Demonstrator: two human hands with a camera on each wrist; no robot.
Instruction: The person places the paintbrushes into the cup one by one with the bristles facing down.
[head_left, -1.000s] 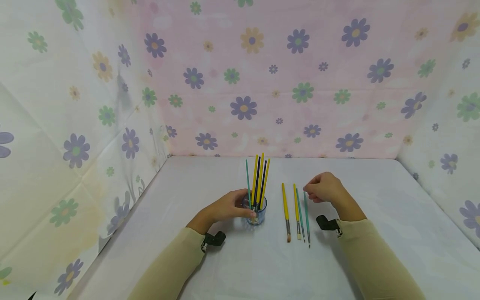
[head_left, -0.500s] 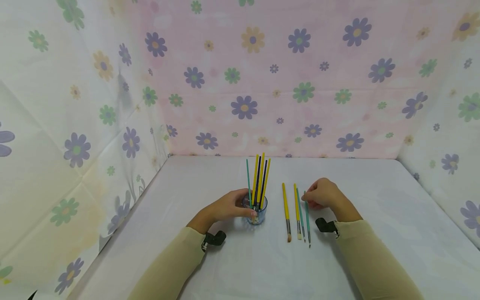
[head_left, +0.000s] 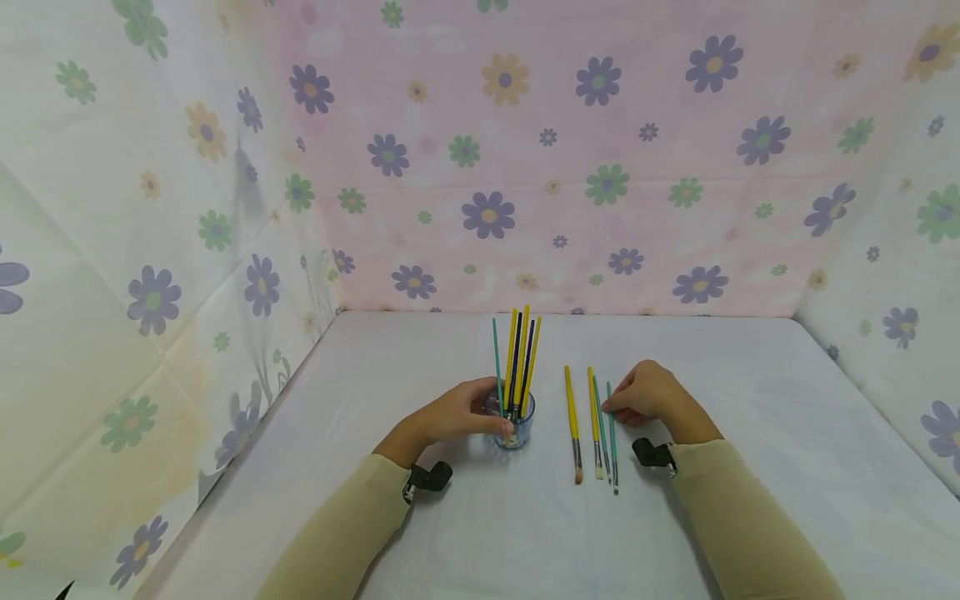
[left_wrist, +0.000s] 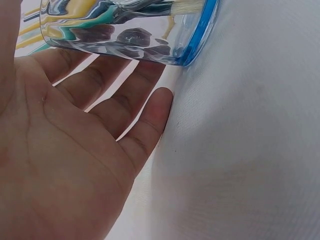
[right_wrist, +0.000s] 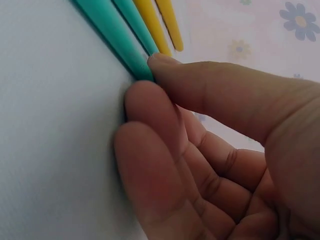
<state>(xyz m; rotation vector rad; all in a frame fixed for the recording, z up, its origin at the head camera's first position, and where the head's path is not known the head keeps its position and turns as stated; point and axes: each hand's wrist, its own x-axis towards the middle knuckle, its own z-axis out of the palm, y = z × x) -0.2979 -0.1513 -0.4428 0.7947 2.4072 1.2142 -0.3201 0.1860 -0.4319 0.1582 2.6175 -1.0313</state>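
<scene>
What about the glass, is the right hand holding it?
No, the left hand holds the glass, while the right hand pinches the rightmost teal brush.

No readable text, label, brand, number or sign on anything in any view.

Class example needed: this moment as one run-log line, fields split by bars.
Left hand: holds clear tumbler of paintbrushes | Right hand: pinches rightmost teal paintbrush | Table: two yellow paintbrushes, another teal paintbrush alongside

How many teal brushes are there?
3: a teal brush in the glass, another lying on the table, a third beside it pinched by the right hand. More may hide in the glass.
</scene>
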